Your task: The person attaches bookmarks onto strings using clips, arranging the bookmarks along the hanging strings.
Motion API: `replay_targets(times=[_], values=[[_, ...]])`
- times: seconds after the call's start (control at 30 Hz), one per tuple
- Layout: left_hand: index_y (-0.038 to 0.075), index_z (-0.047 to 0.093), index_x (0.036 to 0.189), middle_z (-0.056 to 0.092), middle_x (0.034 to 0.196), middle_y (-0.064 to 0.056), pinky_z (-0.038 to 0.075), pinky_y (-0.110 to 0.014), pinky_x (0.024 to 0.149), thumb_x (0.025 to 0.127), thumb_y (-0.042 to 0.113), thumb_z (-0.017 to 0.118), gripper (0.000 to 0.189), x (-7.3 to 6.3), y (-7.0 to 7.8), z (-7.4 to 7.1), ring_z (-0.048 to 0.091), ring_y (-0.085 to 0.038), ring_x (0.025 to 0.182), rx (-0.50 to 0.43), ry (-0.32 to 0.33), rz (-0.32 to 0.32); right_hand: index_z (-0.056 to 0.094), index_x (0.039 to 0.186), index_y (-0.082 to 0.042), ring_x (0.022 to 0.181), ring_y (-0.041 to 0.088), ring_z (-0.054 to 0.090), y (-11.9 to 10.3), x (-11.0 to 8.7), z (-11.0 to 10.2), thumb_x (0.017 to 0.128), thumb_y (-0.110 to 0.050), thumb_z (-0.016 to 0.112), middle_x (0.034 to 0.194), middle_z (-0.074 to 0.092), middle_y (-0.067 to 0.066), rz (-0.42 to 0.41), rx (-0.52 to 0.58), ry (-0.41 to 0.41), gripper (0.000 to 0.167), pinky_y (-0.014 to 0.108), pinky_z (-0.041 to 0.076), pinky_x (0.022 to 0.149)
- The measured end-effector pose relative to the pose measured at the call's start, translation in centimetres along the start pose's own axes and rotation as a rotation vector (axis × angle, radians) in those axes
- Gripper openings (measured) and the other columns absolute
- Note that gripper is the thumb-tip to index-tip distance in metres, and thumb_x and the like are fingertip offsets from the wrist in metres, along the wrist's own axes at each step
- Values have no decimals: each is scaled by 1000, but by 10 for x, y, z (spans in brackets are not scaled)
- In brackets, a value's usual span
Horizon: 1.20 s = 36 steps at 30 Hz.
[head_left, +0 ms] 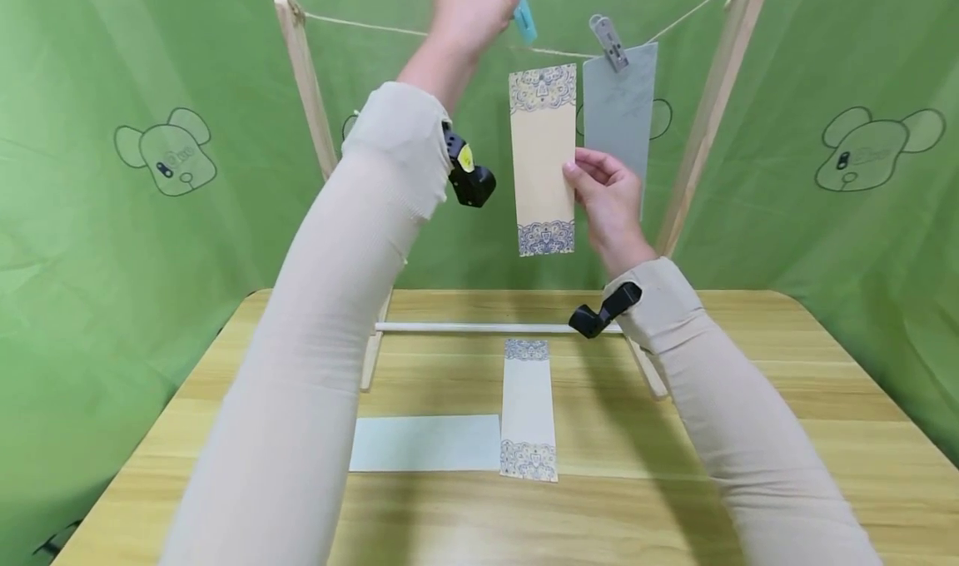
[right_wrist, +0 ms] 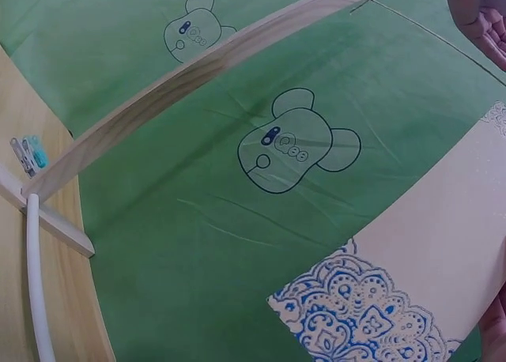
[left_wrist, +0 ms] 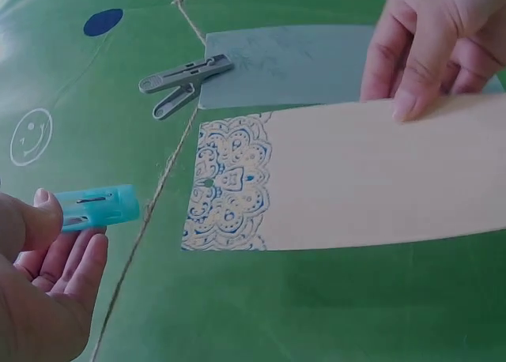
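Observation:
My left hand [head_left: 475,12] pinches a teal clothespin [head_left: 525,18] between thumb and fingers, beside the twine line [head_left: 367,25]. In the left wrist view, the free end of the teal clothespin [left_wrist: 103,206] points at the twine. With thumb and fingers, my right hand [head_left: 613,204] holds a cream paper card [head_left: 543,162] by its right edge. The card hangs upright, its top just below the line, with blue lace patterns at both ends. To its right, a grey clothespin [head_left: 610,43] grips a blue-grey card [head_left: 620,104] at the line.
Two wooden posts [head_left: 309,87] hold up the line, joined low down by a white rod [head_left: 487,328]. A second patterned card [head_left: 528,399] and a pale blue card [head_left: 427,443] lie on the wooden table [head_left: 614,516]. Loose clothespins [right_wrist: 30,155] lie near one post's foot.

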State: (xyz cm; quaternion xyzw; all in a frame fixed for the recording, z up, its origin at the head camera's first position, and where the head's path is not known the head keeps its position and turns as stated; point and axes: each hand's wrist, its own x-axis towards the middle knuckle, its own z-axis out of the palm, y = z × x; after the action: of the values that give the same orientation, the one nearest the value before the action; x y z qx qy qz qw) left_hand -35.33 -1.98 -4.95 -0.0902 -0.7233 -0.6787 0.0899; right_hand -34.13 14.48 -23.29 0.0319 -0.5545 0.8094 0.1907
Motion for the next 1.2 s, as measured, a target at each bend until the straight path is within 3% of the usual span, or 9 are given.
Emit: replay_targets(times=[0.33,1.2], values=[[10,60,109,58,96,4,48,-7,64,91,10,61,19,-1,-2,7,54,-4,82,39,11,-27,69,92,-8,72,9,59,0,0,3,80,4,70,84,66,1,-16,2,-32,17,14,50,58],[14,60,106,59,99,5,50,-9,70,92,11,61,15,-1,-12,11,56,-5,83,108,-15,-109,69,92,-7,75,12,59,-2,1,12,80,6,69,86,65,4,-9,47,-2,18,16,51,62]])
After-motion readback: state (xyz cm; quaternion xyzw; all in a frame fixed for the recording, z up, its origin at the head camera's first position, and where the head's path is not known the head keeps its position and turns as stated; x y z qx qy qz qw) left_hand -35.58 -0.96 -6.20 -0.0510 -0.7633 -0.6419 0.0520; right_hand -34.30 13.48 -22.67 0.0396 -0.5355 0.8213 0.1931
